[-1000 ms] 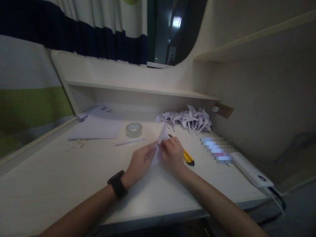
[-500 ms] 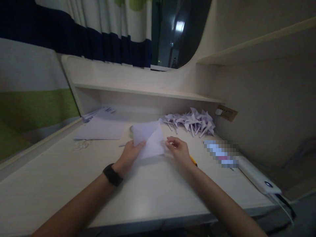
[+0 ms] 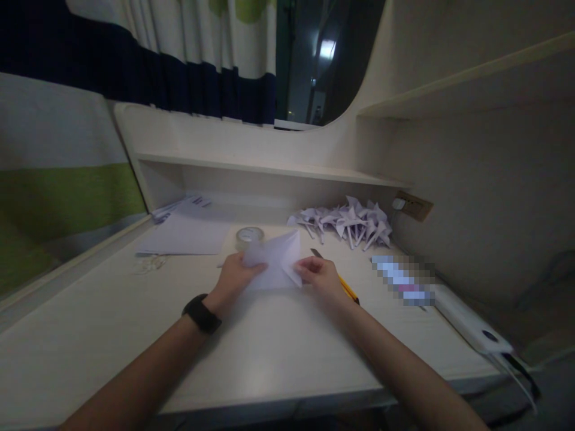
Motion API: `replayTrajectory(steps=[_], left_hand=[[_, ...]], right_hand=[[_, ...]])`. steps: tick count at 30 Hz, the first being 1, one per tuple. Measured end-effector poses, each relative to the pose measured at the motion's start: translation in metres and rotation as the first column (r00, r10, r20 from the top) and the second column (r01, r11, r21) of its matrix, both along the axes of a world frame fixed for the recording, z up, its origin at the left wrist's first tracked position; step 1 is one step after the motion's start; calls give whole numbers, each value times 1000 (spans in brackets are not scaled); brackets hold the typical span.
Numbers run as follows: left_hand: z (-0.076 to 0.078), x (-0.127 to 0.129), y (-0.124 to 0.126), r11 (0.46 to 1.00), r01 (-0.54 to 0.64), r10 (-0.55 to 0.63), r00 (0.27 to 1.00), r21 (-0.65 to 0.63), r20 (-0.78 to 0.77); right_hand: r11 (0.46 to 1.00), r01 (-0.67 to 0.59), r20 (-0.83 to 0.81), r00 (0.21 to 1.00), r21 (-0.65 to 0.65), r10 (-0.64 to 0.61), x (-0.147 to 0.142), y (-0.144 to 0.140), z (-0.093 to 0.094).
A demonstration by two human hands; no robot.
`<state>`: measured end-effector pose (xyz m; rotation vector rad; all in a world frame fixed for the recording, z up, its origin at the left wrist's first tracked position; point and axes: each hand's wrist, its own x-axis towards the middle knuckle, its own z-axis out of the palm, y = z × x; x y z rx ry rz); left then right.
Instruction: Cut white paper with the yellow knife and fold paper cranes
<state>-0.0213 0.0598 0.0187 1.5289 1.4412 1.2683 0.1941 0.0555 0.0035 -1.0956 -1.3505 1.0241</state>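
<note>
A white sheet of paper [image 3: 275,263] with slits or creases running in from its corners is held up over the desk. My left hand [image 3: 238,274] grips its left side, thumb on top. At its right edge, the fingers of my right hand [image 3: 318,275] pinch a corner of the same sheet. Partly under my right hand lies a yellow utility knife [image 3: 348,290], its blade end showing beyond the fingers. Behind the sheet sits a roll of clear tape [image 3: 250,236].
Several folded paper pinwheels [image 3: 348,221] are heaped at the back right. A stack of paper [image 3: 184,230] lies back left, with small pale bits [image 3: 151,263] before it. A blurred-out phone-like object [image 3: 402,281] and a white power bank-like box [image 3: 469,320] lie along the right.
The sheet has tilted lower, uncovering the tape roll. My right hand has moved slightly left and now pinches the sheet's right corner; the knife's blade end has come into view.
</note>
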Motion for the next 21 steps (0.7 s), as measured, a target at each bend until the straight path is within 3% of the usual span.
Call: replayTrajectory(steps=[3, 7, 11, 14, 21], left_hand=[[6, -2, -3, 991, 129, -121, 982, -43, 148], [14, -4, -7, 935, 353, -319, 867, -21, 384], [14, -3, -8, 950, 314, -290, 878, 1, 380], [11, -1, -8, 957, 286, -249, 901, -55, 356], [4, -6, -6, 908, 404, -301, 816, -114, 493]], right_hand=[[994, 91, 85, 992, 60, -96, 0, 2, -4], [975, 170, 80, 980, 141, -182, 0, 1, -1], [960, 206, 60, 973, 191, -221, 0, 0, 3], [959, 200, 77, 973, 201, -219, 1, 2, 0], [941, 194, 150, 959, 278, -242, 1, 2, -4]])
